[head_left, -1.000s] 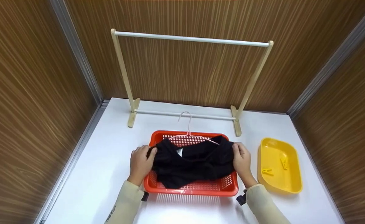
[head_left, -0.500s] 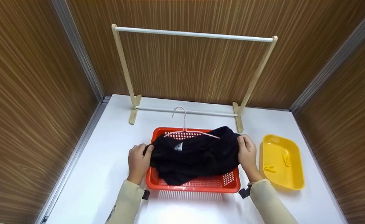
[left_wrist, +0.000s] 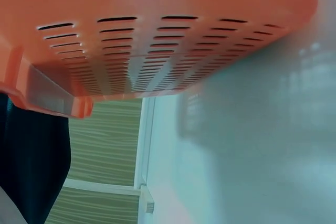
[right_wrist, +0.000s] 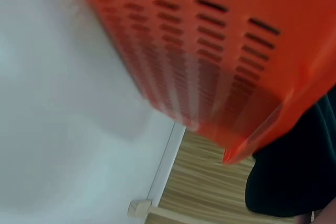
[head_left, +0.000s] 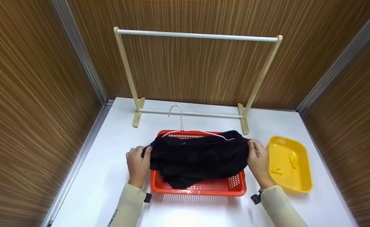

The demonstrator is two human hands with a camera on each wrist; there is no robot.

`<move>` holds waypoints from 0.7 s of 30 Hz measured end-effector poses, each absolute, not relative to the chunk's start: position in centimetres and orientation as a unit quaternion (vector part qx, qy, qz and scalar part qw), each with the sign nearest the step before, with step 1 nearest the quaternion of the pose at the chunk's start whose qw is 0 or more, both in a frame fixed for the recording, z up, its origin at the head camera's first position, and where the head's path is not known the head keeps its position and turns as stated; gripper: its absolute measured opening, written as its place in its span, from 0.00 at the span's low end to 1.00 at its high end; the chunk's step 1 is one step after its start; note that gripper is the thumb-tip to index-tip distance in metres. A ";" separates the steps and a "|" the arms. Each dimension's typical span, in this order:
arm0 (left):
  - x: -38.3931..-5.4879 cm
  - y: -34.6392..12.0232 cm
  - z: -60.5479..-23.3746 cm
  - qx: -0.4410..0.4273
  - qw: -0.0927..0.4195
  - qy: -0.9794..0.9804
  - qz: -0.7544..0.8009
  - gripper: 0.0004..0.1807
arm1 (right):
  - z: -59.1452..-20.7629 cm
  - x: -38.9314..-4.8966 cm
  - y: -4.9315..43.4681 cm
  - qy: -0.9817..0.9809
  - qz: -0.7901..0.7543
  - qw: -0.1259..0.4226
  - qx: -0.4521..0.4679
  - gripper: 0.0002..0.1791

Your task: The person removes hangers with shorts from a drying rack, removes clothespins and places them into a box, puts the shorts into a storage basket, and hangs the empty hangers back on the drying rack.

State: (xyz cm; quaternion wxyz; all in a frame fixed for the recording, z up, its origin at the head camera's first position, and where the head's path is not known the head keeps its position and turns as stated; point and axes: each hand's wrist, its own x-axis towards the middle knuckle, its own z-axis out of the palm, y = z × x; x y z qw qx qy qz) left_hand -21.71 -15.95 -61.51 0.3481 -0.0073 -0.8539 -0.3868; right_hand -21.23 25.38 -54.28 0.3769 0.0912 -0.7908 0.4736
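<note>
A black garment (head_left: 200,160) is spread between both hands above the red basket (head_left: 200,191). My left hand (head_left: 138,164) pinches its left end, thumb on top. At the opposite end, my right hand (head_left: 258,160) grips the cloth between thumb and fingers. A pink hanger (head_left: 181,126) lies at the garment's top edge; its right tip shows near the neck opening, and the hook points toward the back. In the left wrist view, dark cloth (left_wrist: 37,156) hangs past the basket's rim. The right wrist view shows cloth (right_wrist: 294,177) beside the basket wall too.
Behind the basket stands a wooden rack with a white top bar (head_left: 197,35) and a lower bar (head_left: 191,113). To the right is a yellow tray (head_left: 289,184) holding two yellow clips (head_left: 293,161). Wood-grain panels enclose the white table (head_left: 109,176) on three sides.
My hands have moved apart, the right one farther to the right, stretching the garment wider. The hanger's hook has shifted left, and the white label at the neck is now mostly hidden.
</note>
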 end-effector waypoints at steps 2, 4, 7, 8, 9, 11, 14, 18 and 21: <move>-21.7 -16.2 -61.7 -0.007 0.364 -0.846 -0.390 0.17 | -54.4 -21.1 25.7 -0.791 0.458 0.396 0.091 0.07; -21.6 -16.4 -62.1 -0.008 0.381 -0.837 -0.392 0.17 | -54.5 -21.0 26.1 -0.786 0.453 0.412 0.083 0.06; -21.5 -16.7 -62.5 -0.009 0.395 -0.829 -0.395 0.16 | -54.9 -20.9 26.8 -0.781 0.460 0.418 0.068 0.06; -21.5 -16.8 -62.6 -0.007 0.397 -0.829 -0.395 0.16 | -55.0 -20.8 27.0 -0.780 0.463 0.415 0.065 0.06; -21.4 -17.0 -62.6 -0.006 0.398 -0.828 -0.395 0.16 | -55.2 -20.8 27.2 -0.781 0.466 0.411 0.063 0.05; -21.4 -17.3 -62.5 -0.003 0.397 -0.828 -0.395 0.16 | -55.5 -20.6 27.6 -0.784 0.473 0.398 0.061 0.05; -21.6 -17.9 -62.2 -0.006 0.401 -0.828 -0.393 0.17 | -55.8 -20.5 28.0 -0.783 0.490 0.380 0.052 0.06; -21.6 -18.2 -62.3 -0.022 0.410 -0.830 -0.378 0.18 | -55.7 -20.2 28.6 -0.776 0.519 0.357 0.036 0.06; -21.4 -18.6 -62.5 -0.032 0.420 -0.830 -0.365 0.22 | -55.4 -20.0 28.9 -0.765 0.544 0.343 0.026 0.07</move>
